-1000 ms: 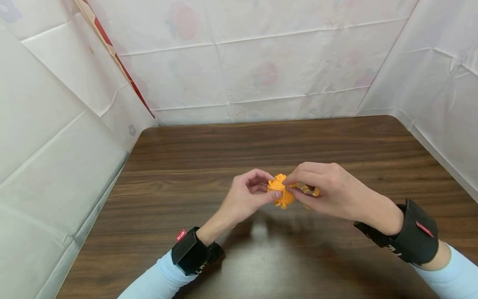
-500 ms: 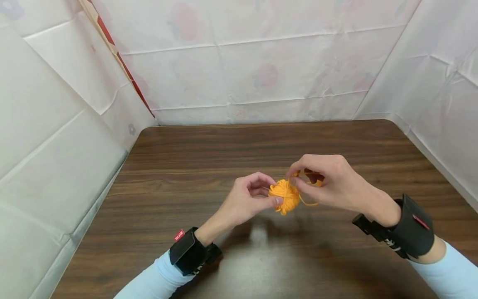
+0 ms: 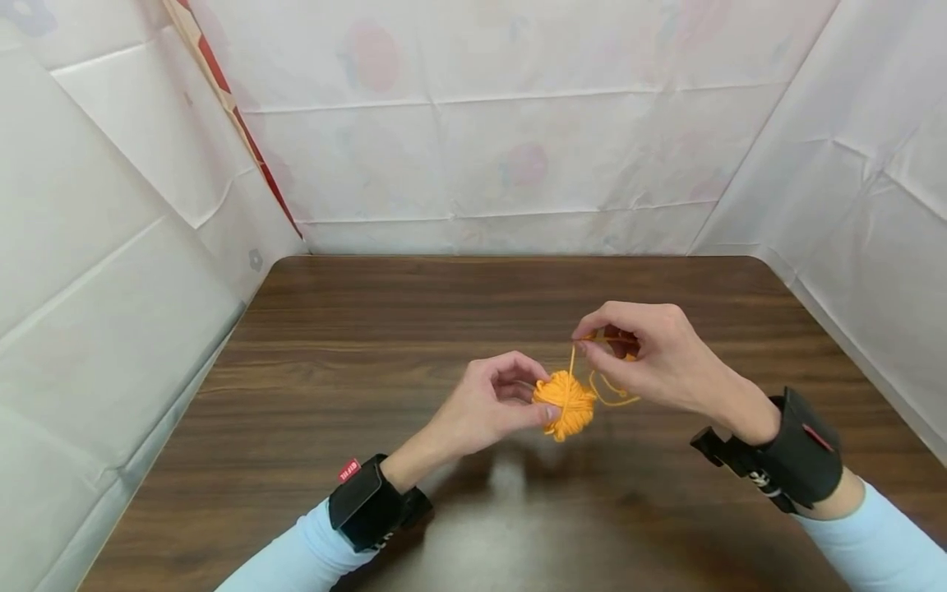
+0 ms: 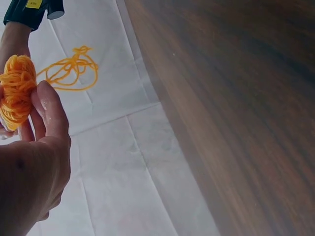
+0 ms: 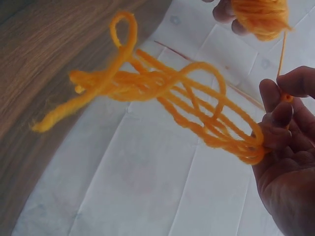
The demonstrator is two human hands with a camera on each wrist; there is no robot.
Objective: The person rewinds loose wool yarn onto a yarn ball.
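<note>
Both grips are pinches: the left hand [image 3: 484,407] clamps a small orange ball of yarn [image 3: 565,400] between thumb and fingertips, held above the middle of the brown wooden table [image 3: 370,345]. From the ball a single strand [image 3: 572,359] rises toward about one o'clock to the right hand [image 3: 654,362], whose thumb and forefinger pinch it tight. The right hand's other fingers are curled around a loose bundle of loops [image 5: 197,105] of the same yarn; in the right wrist view these loops trail away from the fingers, ending in a frayed tail. One slack loop [image 3: 614,393] sags at three o'clock of the ball, beneath the right hand. Black wrist straps [image 3: 795,452] sit over light blue sleeves [image 3: 884,534]. White creased sheets [image 3: 473,140] wall the table at nine, twelve and three o'clock.
</note>
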